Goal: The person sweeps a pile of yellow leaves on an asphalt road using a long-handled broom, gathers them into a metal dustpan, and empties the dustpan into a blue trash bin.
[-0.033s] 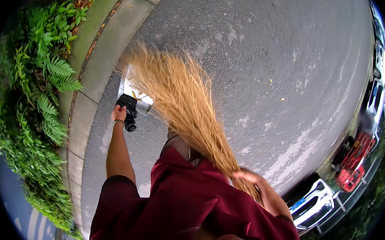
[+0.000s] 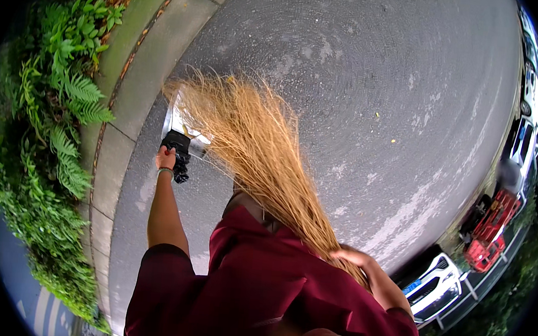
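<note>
Our straw broom point(image 2: 264, 149) now covers slightly more of the dustpan point(image 2: 176, 121).
Our left grip point(image 2: 166, 158) clutches black plastic point(image 2: 176, 141) at its edge; our right grip point(image 2: 354, 257) clasps the broom.

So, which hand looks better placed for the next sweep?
Probably the right hand: it holds the straw broom, fanned partly over the silvery dustpan. The left hand grips crumpled black material at the dustpan's edge.

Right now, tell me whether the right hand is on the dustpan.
No, the right hand is on the straw broom, away from the dustpan at the broom's far end.
</note>
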`<state>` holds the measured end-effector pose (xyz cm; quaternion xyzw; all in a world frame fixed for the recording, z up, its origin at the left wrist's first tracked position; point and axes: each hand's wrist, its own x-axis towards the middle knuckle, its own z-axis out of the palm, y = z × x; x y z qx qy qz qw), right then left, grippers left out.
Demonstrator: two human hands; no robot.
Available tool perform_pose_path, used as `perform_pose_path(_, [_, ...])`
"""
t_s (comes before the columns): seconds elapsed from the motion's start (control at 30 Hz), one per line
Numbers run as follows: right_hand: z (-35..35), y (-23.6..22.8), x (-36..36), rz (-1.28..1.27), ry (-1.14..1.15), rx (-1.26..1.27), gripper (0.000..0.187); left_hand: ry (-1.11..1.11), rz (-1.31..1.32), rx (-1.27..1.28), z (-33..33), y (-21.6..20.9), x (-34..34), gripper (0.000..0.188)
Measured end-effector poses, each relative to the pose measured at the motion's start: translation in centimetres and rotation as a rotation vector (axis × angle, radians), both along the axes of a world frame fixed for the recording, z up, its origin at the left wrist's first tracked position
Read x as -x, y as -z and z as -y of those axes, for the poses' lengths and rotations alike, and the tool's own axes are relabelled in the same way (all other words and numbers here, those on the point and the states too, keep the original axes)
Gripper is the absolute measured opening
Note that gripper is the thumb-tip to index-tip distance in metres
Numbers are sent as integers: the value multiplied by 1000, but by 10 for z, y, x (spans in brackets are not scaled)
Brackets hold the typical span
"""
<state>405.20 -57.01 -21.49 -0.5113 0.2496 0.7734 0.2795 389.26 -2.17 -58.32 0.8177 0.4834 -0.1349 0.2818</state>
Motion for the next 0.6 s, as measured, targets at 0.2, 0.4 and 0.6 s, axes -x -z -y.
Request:
perform_pose_path(0.2, [41,-47,-6,18,244,162,53,-30,0,23,0,-16,-1,31])
perform_pose_path(0.4, [-10,56,-42,-5,302,158,59,-19,-62,47,0,-25,-10,31])
perform_pose_path(0.6, [-18,49,-45,3,-252,-53,69,-6,-124,46,13,-28,-10,32])
